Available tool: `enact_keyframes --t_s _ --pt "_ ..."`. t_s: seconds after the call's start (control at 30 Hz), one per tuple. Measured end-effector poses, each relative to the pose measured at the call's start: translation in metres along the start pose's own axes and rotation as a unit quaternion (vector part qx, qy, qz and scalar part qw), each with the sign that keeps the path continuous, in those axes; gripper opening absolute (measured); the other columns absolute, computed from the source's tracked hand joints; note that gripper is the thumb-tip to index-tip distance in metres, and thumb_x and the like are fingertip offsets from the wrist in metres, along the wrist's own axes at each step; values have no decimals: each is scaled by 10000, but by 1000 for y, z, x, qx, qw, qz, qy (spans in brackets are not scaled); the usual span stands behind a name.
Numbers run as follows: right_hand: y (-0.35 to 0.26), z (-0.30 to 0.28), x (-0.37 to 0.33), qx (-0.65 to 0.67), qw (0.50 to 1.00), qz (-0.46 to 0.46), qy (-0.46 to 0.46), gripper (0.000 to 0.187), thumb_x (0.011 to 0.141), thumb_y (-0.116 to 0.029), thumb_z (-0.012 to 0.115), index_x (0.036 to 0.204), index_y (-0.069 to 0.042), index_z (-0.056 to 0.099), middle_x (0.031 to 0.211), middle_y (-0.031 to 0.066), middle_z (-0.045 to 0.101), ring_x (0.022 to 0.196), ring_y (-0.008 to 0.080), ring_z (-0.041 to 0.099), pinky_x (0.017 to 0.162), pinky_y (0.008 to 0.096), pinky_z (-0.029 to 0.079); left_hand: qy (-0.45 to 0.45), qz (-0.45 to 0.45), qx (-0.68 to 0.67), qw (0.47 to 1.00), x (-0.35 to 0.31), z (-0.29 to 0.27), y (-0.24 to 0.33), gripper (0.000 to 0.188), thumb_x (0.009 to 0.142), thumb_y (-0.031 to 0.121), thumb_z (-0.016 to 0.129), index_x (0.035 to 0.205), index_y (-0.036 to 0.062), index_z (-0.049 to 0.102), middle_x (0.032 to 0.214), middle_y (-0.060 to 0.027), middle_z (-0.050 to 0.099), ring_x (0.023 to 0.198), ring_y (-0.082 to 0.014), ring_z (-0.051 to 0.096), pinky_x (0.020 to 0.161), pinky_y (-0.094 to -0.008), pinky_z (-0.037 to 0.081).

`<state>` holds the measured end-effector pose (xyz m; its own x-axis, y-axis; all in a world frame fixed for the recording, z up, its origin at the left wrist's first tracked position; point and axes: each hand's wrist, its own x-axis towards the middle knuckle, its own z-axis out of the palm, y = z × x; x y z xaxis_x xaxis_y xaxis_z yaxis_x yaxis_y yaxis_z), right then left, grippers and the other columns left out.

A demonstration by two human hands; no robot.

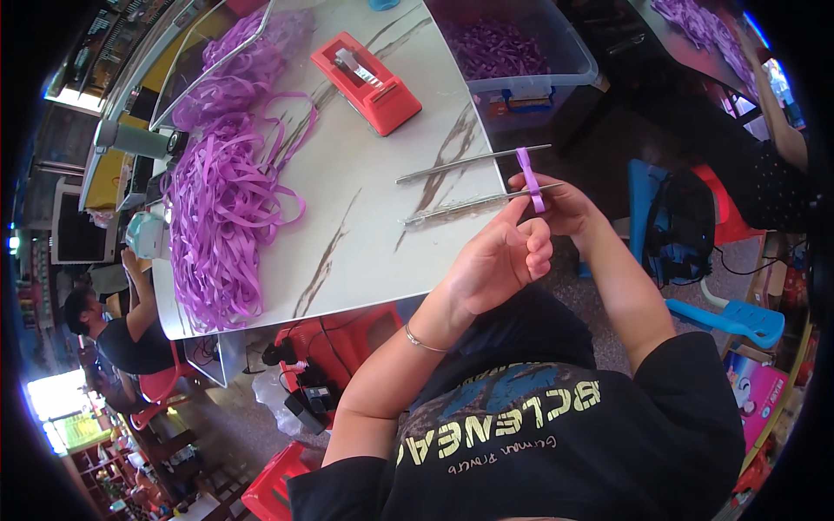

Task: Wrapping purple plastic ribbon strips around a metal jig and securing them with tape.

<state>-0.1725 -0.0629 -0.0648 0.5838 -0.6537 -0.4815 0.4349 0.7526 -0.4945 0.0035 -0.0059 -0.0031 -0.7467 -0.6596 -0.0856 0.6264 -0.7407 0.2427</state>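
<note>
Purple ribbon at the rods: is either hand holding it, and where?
The right hand pinches the purple ribbon at its lower end, where it loops around the two metal rods. The left hand touches the nearer rod; its grip is unclear.

Glossy purple ribbon (531, 181), shiny metal rods (469, 161)

A single head-worn fisheye view looks steeply down from above the person's chest, facing forward over the table (365, 217). The hands work close beneath the lens, just off the table's near right corner. Past the table's far edge, lines bend and detail seems blurred near the rim.
</note>
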Motion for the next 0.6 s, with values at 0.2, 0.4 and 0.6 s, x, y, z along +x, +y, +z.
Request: enact_keyframes --t_s 0.2,0.4,0.6 --pt "23 -11 33 203 911 -8 -360 270 932 -253 438 1094 -51 514 921 112 639 856 214 628 722 341 508 2 1 9 1000 1 1 0 525 805 136 501 1289 98 301 720 6 399 635 -99 391 631 -225 371" --pt "40 -17 47 206 907 -73 -359 200 935 -257 442 1059 -108 491 883 29 580 828 189 615 680 291 515 -2 -6 11 1000 1 -1 0 525 810 140 507 1290 100 298 718 8 399 635 -97 392 634 -226 372" --pt "25 -13 40 173 925 -37 -336 214 919 -273 479 1039 -102 525 880 20 551 828 161 596 669 275 510 -3 2 5 1000 2 0 -1 538 809 134 501 1300 103 282 721 4 401 636 -97 395 637 -231 376"
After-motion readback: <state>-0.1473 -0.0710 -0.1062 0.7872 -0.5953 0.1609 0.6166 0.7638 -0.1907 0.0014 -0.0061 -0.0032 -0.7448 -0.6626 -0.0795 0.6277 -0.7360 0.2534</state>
